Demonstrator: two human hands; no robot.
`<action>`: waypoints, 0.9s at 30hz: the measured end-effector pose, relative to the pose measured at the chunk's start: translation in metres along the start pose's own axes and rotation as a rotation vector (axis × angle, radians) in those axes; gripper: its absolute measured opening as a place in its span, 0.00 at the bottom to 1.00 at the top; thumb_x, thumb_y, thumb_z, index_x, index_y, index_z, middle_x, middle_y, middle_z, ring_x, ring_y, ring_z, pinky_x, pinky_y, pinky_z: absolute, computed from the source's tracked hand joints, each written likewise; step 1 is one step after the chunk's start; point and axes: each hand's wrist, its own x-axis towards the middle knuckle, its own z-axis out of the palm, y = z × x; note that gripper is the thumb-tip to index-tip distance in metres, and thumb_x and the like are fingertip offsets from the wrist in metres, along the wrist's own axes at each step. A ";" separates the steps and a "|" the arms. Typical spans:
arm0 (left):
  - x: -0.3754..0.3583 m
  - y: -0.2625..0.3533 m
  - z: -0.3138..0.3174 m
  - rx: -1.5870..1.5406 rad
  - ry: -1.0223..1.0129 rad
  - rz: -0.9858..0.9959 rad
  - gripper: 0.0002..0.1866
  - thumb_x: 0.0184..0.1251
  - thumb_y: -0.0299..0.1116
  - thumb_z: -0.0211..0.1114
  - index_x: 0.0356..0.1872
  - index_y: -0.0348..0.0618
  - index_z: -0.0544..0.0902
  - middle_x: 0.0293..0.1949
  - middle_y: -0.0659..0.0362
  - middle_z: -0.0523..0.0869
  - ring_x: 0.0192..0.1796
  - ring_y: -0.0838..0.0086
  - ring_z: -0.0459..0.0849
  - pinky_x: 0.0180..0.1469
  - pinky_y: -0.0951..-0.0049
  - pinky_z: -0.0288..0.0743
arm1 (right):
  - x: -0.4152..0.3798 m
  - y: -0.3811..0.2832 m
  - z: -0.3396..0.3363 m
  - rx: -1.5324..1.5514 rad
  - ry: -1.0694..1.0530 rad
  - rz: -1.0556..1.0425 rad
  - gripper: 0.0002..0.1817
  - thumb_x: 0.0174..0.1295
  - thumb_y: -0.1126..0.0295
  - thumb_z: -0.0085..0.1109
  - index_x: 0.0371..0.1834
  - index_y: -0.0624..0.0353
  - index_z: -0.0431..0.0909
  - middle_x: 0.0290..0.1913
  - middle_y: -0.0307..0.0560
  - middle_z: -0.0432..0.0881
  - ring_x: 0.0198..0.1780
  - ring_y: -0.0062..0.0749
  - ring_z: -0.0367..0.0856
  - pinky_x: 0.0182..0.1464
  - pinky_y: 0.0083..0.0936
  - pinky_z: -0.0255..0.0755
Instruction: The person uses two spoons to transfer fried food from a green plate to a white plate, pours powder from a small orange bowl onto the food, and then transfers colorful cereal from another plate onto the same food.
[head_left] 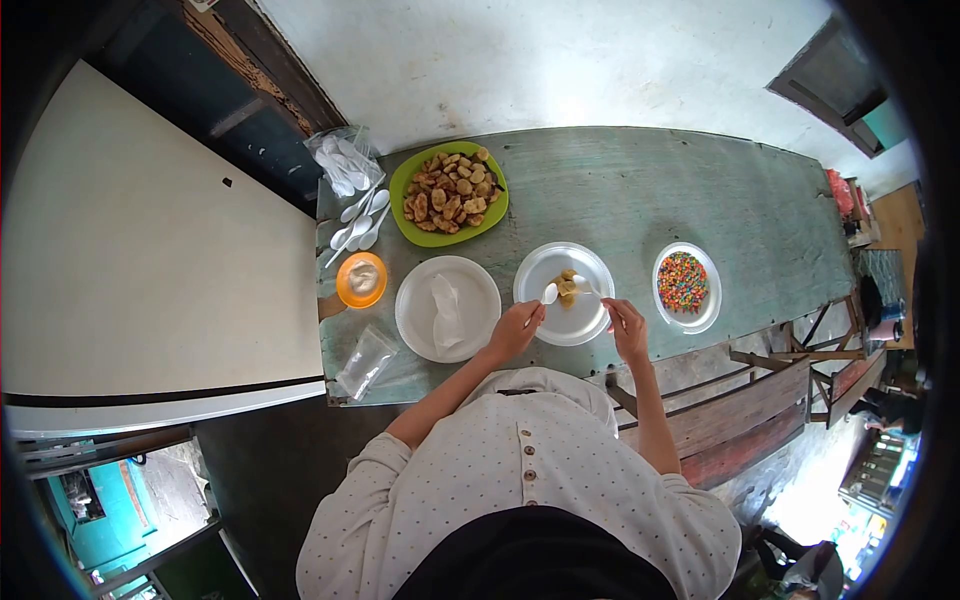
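Observation:
My left hand (518,330) is closed on the handle of a white plastic spoon (550,293), whose bowl is over the middle white plate (592,322). From the other side, my right hand (628,330) pinches a second white plastic utensil (592,290); its tip reaches the food and looks like a spoon. Between the two utensils, on the plate, lies a small heap of yellow-brown food pieces (567,297). Both hands are at the plate's near edge.
A green plate (400,212) holds brown fried pieces. Left are loose white spoons (362,228), bagged spoons (343,165), an orange bowl (344,284) of cream, and clear plastic bags (367,362). A white plate (418,340) bears clear plastic; another (690,325) holds colourful candies. A bench (740,410) stands right.

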 end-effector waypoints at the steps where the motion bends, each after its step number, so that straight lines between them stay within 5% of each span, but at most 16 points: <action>1: 0.000 0.000 0.000 -0.001 0.000 -0.001 0.15 0.71 0.35 0.47 0.27 0.37 0.73 0.25 0.51 0.77 0.32 0.59 0.76 0.38 0.64 0.68 | 0.001 -0.001 -0.001 0.002 0.014 -0.003 0.10 0.64 0.73 0.50 0.44 0.58 0.80 0.38 0.45 0.81 0.24 0.29 0.79 0.25 0.22 0.74; 8: -0.001 0.003 -0.001 0.035 0.000 0.030 0.14 0.70 0.35 0.48 0.27 0.37 0.74 0.25 0.50 0.78 0.32 0.58 0.76 0.37 0.63 0.68 | 0.017 -0.004 -0.002 -0.040 0.025 -0.012 0.10 0.63 0.74 0.49 0.45 0.55 0.79 0.40 0.44 0.81 0.28 0.34 0.80 0.30 0.26 0.74; 12: -0.001 0.005 -0.001 0.060 -0.009 0.031 0.14 0.70 0.35 0.49 0.28 0.37 0.75 0.25 0.50 0.78 0.33 0.57 0.77 0.37 0.62 0.69 | 0.029 0.007 0.006 -0.160 0.014 -0.162 0.12 0.63 0.77 0.47 0.46 0.58 0.79 0.41 0.45 0.81 0.24 0.29 0.77 0.30 0.24 0.72; 17: 0.000 0.002 -0.003 0.064 0.014 -0.010 0.13 0.70 0.35 0.49 0.29 0.37 0.75 0.26 0.50 0.78 0.34 0.57 0.77 0.38 0.62 0.69 | 0.029 0.003 0.006 -0.280 -0.047 -0.262 0.13 0.60 0.77 0.49 0.45 0.55 0.79 0.43 0.45 0.81 0.30 0.39 0.80 0.34 0.30 0.73; 27: 0.003 -0.003 -0.002 0.064 0.004 -0.049 0.14 0.70 0.36 0.49 0.30 0.37 0.75 0.27 0.50 0.78 0.35 0.58 0.77 0.39 0.64 0.69 | 0.025 -0.006 0.003 -0.308 -0.109 -0.218 0.13 0.59 0.78 0.50 0.45 0.54 0.79 0.43 0.44 0.81 0.33 0.42 0.81 0.34 0.32 0.74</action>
